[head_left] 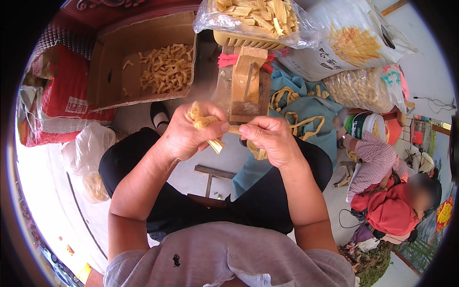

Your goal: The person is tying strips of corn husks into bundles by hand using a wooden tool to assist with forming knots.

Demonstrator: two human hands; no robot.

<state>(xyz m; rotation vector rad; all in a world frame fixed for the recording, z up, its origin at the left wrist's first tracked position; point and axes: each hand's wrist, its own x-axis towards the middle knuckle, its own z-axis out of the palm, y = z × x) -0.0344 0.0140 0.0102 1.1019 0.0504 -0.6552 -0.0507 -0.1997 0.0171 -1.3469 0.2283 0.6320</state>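
The left hand [184, 134] is closed around a bundle [203, 122] of pale yellow strips above the lap; the right hand [275, 141] pinches a strip [234, 129] between thumb and forefinger, with a short span bridging the thumbs. Caution: excess pull may tear this span; a slack left grip may let the bundle loosen. A slotted wooden block [246, 81] stands just beyond the hands; a swinging loose end may catch on it. To its right, strip loops [311, 126] lie on a teal cloth [289, 82]; dragging one may tangle the others. Containers: the cardboard box [119, 36], far left, holds short twisted pieces [167, 69], heaped mainly toward its right side. The yellow basket [248, 40], far centre, carries a clear bag [205, 19] heaped with sticks [260, 13]; a knock may spill them, since they are piled high. Far right, the white sack [330, 62] hides its contents; the clear sack [358, 88], slightly nearer, shows many pale yellow pieces.
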